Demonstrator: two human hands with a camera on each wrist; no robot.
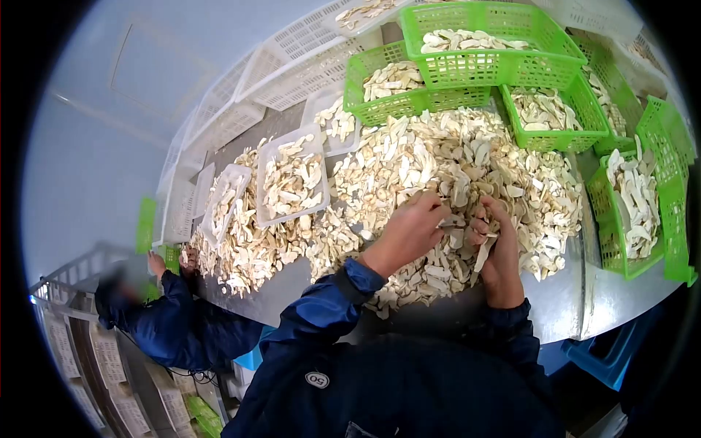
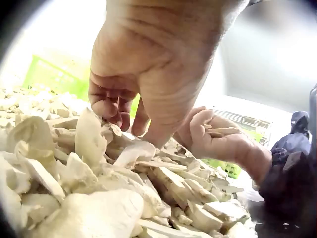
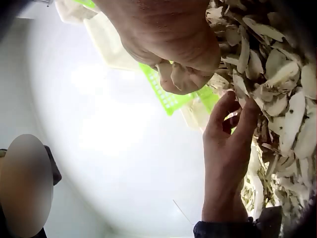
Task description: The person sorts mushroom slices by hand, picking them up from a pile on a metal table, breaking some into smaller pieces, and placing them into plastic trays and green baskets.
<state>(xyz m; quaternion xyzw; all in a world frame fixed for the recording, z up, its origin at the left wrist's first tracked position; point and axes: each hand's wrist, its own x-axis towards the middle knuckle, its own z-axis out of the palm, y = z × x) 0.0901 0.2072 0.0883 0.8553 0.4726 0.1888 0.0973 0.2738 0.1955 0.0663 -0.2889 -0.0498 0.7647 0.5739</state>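
A broad heap of pale dried mushroom slices (image 1: pixel 394 157) covers much of the metal table. My left hand (image 1: pixel 411 226) reaches into the heap; in the right wrist view its thumb and fingertips pinch a mushroom slice (image 3: pixel 240 88). Just to its right, my right hand (image 1: pixel 500 252) is curled, palm up, around mushroom slices (image 1: pixel 485 252). The left wrist view shows slices (image 2: pixel 223 131) sticking out between the right hand's fingers. Both hands are close together at the near part of the heap.
Green baskets (image 1: pixel 504 69) of slices stand along the back, and another green basket (image 1: pixel 617 233) is at the right. Clear plastic trays (image 1: pixel 326 182) with slices sit left of the heap. White crates (image 1: pixel 307 80) line the far edge. Another person (image 1: pixel 175 321) works at the left.
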